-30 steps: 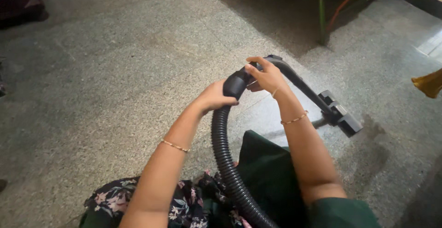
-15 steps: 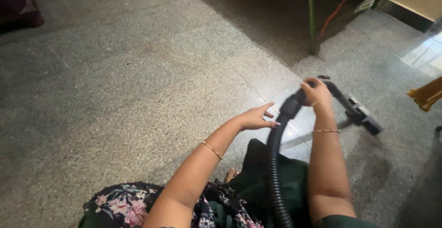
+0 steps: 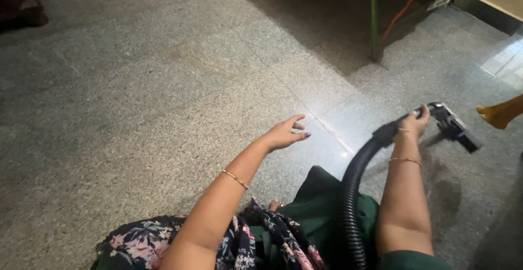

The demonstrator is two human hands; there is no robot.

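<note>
My right hand (image 3: pixel 415 125) grips the black handle of a vacuum cleaner wand, low over the speckled grey floor (image 3: pixel 136 85). A ribbed black hose (image 3: pixel 351 193) curves from that handle down past my green skirt. Beyond the hand, the black floor nozzle (image 3: pixel 456 126) rests on the floor. My left hand (image 3: pixel 284 133) hangs free to the left of the hose, fingers apart, holding nothing. Thin gold bangles circle both wrists.
A green metal furniture leg (image 3: pixel 375 19) stands at the back with an orange cable (image 3: pixel 400 11) behind it. A yellow object (image 3: pixel 498 114) lies at the right edge. Something dark sits at the top left corner (image 3: pixel 19 3).
My left hand let go of the hose and moved off to the left. My right hand lowered the handle toward the floor on the right, and the nozzle slid farther right.
</note>
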